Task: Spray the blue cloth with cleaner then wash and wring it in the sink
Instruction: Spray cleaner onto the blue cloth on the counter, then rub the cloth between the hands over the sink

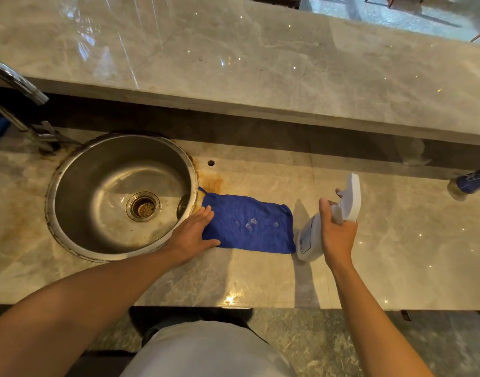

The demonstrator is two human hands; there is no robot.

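My left hand (191,235) presses flat, fingers straight, on the blue cloth (249,227) right of the sink (70,170), while my right hand (338,232) grips the spray bottle (309,238).

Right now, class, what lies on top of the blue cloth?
On the blue cloth rest the left hand's flat fingers, at its sink-side end, plus a few small pale foam spots. The cloth beneath the fingers is covered.

A polished marble tabletop (396,254) ran beneath a raised marble ledge (260,63). Light points glinted on both surfaces. The floor (342,349) was speckled grey stone.
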